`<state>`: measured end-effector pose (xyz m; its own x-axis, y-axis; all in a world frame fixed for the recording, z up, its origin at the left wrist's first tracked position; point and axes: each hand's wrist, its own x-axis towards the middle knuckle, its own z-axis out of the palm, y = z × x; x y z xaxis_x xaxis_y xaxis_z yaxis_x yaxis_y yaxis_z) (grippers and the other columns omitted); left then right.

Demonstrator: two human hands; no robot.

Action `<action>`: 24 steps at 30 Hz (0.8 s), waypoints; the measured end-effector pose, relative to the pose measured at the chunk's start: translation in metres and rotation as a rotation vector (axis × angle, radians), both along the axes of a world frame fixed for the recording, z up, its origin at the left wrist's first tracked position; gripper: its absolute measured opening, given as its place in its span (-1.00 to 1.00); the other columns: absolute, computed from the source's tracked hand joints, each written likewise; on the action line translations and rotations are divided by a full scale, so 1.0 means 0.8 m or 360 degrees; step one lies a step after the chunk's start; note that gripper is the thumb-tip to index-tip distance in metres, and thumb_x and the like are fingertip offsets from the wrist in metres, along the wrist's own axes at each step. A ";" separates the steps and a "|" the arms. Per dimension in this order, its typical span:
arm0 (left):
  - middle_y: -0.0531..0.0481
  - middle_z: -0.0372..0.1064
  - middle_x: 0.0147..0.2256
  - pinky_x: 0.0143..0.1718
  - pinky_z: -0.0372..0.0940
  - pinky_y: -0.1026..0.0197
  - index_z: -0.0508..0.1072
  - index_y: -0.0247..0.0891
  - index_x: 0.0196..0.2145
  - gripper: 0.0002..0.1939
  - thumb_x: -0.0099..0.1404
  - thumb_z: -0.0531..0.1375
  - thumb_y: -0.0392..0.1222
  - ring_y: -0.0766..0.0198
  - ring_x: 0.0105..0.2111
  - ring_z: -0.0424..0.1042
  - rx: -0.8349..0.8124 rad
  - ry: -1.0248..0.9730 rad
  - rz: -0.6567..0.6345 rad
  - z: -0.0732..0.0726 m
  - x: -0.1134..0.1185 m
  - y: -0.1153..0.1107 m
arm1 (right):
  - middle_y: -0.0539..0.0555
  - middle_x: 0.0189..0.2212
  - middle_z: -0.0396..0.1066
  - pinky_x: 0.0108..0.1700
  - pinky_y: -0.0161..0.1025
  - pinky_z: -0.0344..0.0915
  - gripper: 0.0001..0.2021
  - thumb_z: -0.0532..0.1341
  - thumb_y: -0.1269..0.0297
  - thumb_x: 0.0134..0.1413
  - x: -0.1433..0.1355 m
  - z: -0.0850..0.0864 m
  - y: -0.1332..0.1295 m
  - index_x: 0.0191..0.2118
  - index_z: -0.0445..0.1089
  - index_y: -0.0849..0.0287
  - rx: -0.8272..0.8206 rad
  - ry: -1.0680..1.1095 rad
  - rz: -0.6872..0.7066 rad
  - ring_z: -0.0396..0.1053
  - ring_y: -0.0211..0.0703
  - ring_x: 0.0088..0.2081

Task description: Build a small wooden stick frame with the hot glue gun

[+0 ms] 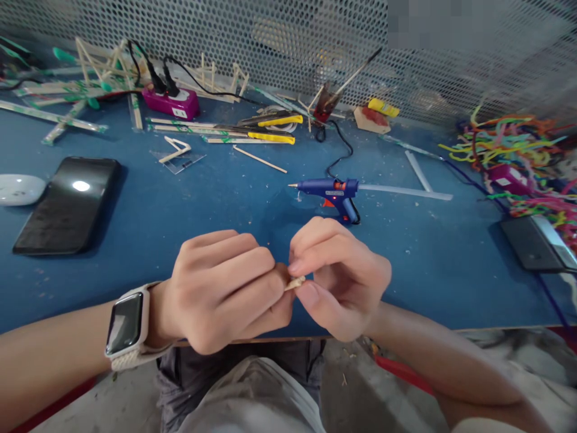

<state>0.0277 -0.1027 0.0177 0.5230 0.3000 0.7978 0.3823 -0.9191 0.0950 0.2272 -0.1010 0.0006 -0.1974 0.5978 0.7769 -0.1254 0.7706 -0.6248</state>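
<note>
Close to the table's front edge, my left hand is closed around a small pale wooden stick, most of it hidden by the fingers. The thumb and index finger of my right hand pinch the stick's exposed end, which looks rough. Just beyond my right hand lies a blue glue gun, its nozzle to the left, a small red light lit, and a long clear glue stick in its back. Farther off, a thin wooden stick and a V-shaped stick piece over a clear set square lie flat.
On the left are a black phone and a white mouse. Yellow-handled cutters, a purple power strip and stick bundles line the back before a perforated metal screen. Colourful pipe cleaners and a dark device lie right.
</note>
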 end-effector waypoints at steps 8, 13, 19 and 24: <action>0.07 0.35 -0.56 -0.47 0.48 0.11 0.40 -0.22 -0.53 -0.62 0.46 0.29 -0.37 0.26 -0.56 0.38 0.0004 0.0024 -0.0008 0.001 -0.002 0.001 | 0.05 -0.29 0.60 -0.32 -0.32 0.45 -0.82 0.41 0.51 0.15 0.007 0.003 -0.002 -0.12 0.63 0.22 -0.0355 -0.0066 0.0261 0.50 -0.26 -0.30; 0.08 0.36 -0.53 -0.46 0.46 0.13 0.39 -0.20 -0.50 -0.66 0.43 0.32 -0.36 0.26 -0.54 0.42 -0.0030 0.0032 -0.0005 0.001 -0.005 -0.002 | 0.09 -0.31 0.63 -0.36 -0.31 0.47 -0.78 0.43 0.52 0.14 0.005 0.002 -0.001 -0.07 0.63 0.30 -0.0067 -0.0046 0.0105 0.51 -0.25 -0.35; 0.08 0.41 -0.50 -0.40 0.48 0.14 0.43 -0.20 -0.45 -0.70 0.46 0.33 -0.34 0.28 -0.51 0.44 -0.0081 0.0096 -0.0057 0.005 -0.008 -0.006 | 0.16 -0.21 0.68 -0.24 -0.30 0.60 -0.79 0.40 0.42 0.32 0.005 0.002 -0.002 0.01 0.64 0.35 0.0166 -0.0147 -0.0017 0.61 -0.20 -0.24; 0.05 0.47 -0.47 -0.40 0.51 0.14 0.53 -0.24 -0.36 -0.80 0.46 0.33 -0.38 0.27 -0.48 0.49 -0.0012 0.0064 -0.0051 0.004 -0.012 -0.004 | 0.22 -0.03 0.66 -0.08 -0.25 0.64 -0.66 0.38 0.16 0.48 0.011 -0.001 -0.004 0.15 0.61 0.32 0.0057 -0.0328 -0.0014 0.62 -0.13 -0.04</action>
<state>0.0178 -0.1056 0.0212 0.5639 0.2885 0.7738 0.3565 -0.9302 0.0869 0.2359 -0.1042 -0.0006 -0.3492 0.5728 0.7416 0.0093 0.7935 -0.6085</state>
